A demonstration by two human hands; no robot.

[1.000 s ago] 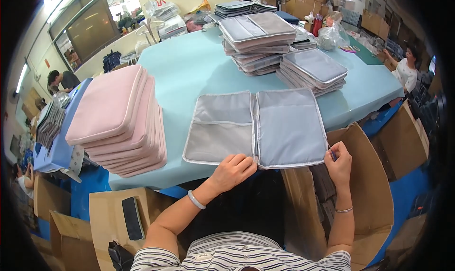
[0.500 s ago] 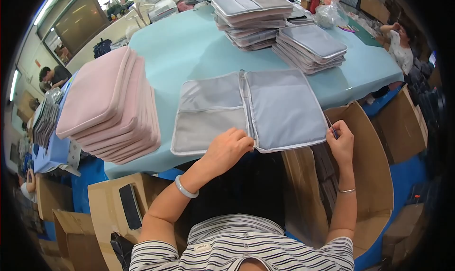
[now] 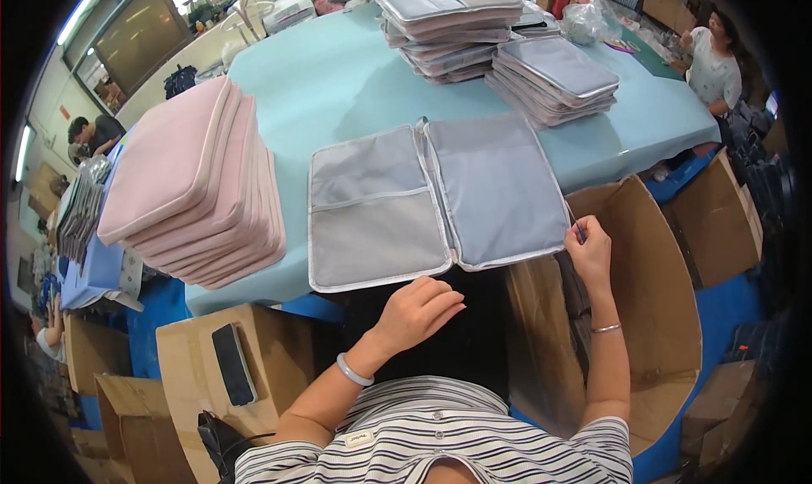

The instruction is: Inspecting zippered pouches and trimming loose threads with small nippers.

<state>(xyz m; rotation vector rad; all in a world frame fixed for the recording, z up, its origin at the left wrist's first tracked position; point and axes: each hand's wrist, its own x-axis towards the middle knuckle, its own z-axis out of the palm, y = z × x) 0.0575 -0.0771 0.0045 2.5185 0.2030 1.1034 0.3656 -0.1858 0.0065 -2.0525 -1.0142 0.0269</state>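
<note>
An unfolded grey-blue fabric case [image 3: 499, 192] with pale edging lies at the table's near edge, its left half carrying a pocket and a zipper running down the middle. My right hand [image 3: 589, 245] is closed on a small dark blue tool [image 3: 580, 233] beside the case's right edge; most of the tool is hidden by the fingers. Just below the near edge of the left half is my left hand [image 3: 416, 313], apart from the case. Its fingers are loosely bent and a little apart, and no held thing shows.
Stacked pink cases [image 3: 190, 179] stand on the left of the pale blue table [image 3: 321, 86]. Two piles of grey cases [image 3: 452, 27] are at the far right. An open carton [image 3: 655, 315] stands by my right arm; a phone [image 3: 233, 364] rests on a carton at left.
My left hand has let go of the case's near edge and drawn back toward me. The case has turned slightly, and my right hand has shifted left with the tool.
</note>
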